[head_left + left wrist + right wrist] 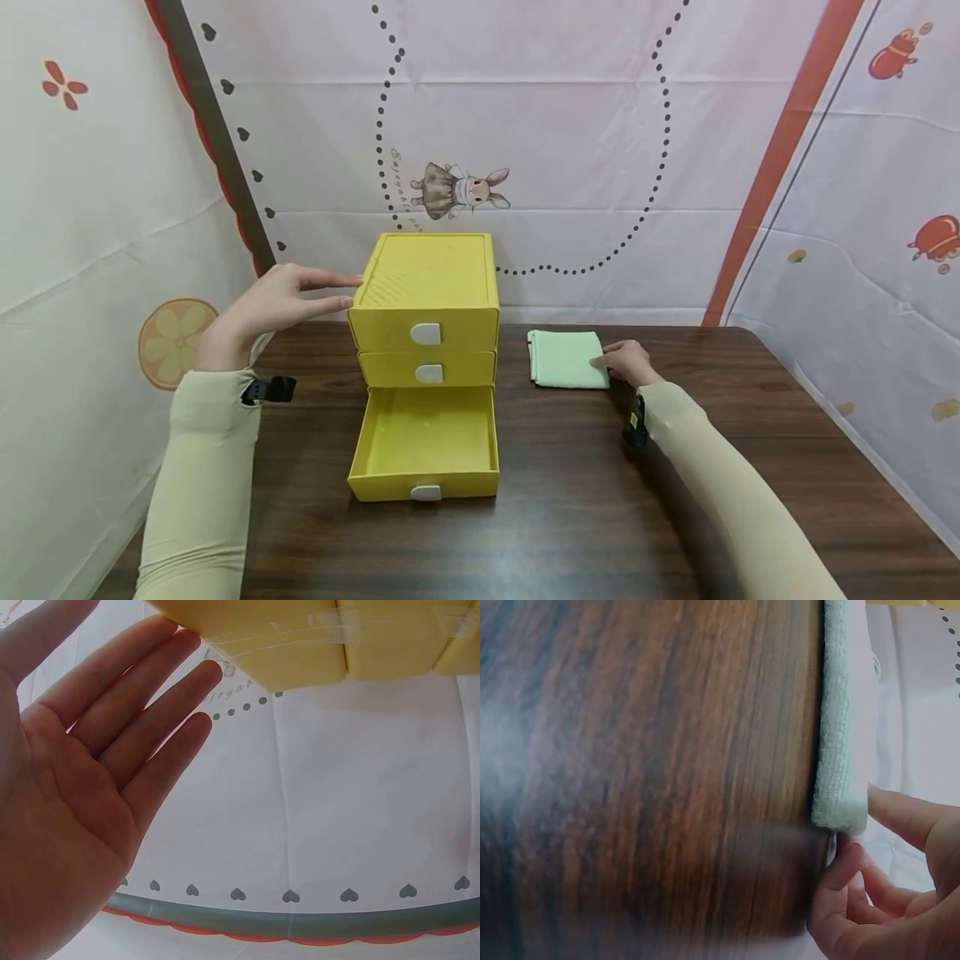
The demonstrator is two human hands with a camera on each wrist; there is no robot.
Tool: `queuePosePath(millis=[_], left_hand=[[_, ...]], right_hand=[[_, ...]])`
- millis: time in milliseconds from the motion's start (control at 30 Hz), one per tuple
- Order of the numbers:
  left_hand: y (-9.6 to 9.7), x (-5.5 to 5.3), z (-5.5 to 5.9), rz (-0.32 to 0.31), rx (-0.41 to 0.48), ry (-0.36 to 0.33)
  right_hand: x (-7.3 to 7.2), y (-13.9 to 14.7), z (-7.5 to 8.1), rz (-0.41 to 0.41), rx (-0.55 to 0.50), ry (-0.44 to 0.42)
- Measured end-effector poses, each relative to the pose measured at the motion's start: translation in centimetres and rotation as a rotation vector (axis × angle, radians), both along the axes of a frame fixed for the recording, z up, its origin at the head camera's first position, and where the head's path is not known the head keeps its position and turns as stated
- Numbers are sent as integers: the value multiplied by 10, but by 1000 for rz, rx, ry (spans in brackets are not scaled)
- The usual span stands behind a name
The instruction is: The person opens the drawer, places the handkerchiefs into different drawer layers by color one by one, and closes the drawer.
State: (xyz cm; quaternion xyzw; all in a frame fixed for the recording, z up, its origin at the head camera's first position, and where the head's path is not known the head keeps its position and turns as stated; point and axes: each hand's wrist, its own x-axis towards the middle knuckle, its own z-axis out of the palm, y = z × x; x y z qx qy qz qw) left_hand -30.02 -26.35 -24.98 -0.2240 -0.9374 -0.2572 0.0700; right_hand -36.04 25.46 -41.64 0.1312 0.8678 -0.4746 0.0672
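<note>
A yellow three-drawer box [427,275] stands on the table, its bottom drawer [423,483] pulled out and bare inside. At the box's upper left edge, my left hand [273,298] rests its fingertips, the fingers nearly straight. The left wrist view shows that palm [75,802] with the fingers reaching the yellow side. To the right of the box lies a folded light green cloth [566,360]. My right hand [628,363] pinches the cloth's right edge, one digit on top and curled fingers [840,881] at its lower side.
Two upper drawers are closed, each with a white pull tab [426,334]. The dark wood table [570,517] meets a printed white curtain [585,167] at the back, with more curtain along both sides.
</note>
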Motion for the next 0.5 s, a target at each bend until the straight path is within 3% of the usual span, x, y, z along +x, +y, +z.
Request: queuePosePath(millis=[500], left_hand=[[-2,0,-1,3,-2,0]], right_hand=[[-2,-2,1,56,-8,-23]])
